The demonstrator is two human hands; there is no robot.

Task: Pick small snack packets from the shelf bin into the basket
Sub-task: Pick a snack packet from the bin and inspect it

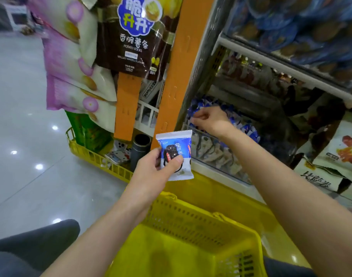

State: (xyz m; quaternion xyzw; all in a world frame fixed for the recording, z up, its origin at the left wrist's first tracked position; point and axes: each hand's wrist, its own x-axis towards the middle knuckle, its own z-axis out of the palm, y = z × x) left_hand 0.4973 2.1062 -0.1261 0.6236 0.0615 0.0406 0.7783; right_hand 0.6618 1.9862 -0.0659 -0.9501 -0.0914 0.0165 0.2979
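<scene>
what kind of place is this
Probably a grocery shop's snack aisle: potato stick bags hang on display, a shelf bin holds small packets, and a yellow shopping basket sits below.

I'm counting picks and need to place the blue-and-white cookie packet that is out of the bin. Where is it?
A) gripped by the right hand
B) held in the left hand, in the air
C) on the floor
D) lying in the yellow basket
B: the left hand pinches the cookie packet in the air, not yet in the yellow basket, while the right hand reaches into the shelf bin.
</scene>
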